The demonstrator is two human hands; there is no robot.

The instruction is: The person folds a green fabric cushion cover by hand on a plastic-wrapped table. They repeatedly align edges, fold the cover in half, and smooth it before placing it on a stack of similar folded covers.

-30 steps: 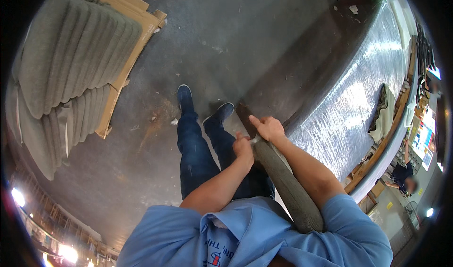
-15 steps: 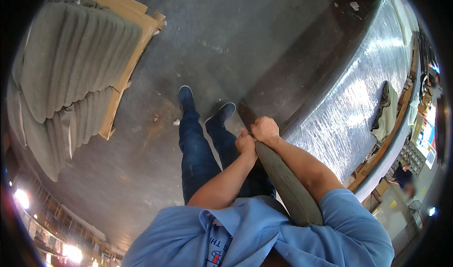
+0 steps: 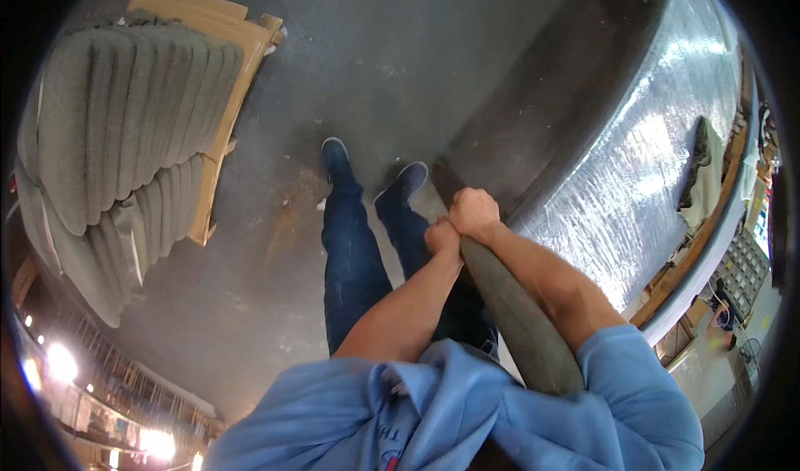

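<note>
A long grey fabric-covered cushion [image 3: 525, 325] stands edge-up in front of me, its near end against my shirt beneath my right arm and its far end dark near the floor. My right hand [image 3: 475, 213] is closed in a fist around its upper edge. Just beside it, touching, my left hand [image 3: 442, 236] is also closed at the same edge. The fingertips of both hands are turned away, so the exact bit of fabric they pinch is hidden.
At left, a stack of similar grey cushions [image 3: 125, 129] stands on a pallet with cardboard [image 3: 225, 142]. On my right is a large table covered in shiny clear plastic [image 3: 625, 192], with a folded grey cloth piece [image 3: 704, 175] on it. A person [image 3: 721, 329] is far right.
My view has shifted slightly, so the table and stack sit a little differently. Both hands stay together on the cushion's edge, with the left drawn in closer to the right.
</note>
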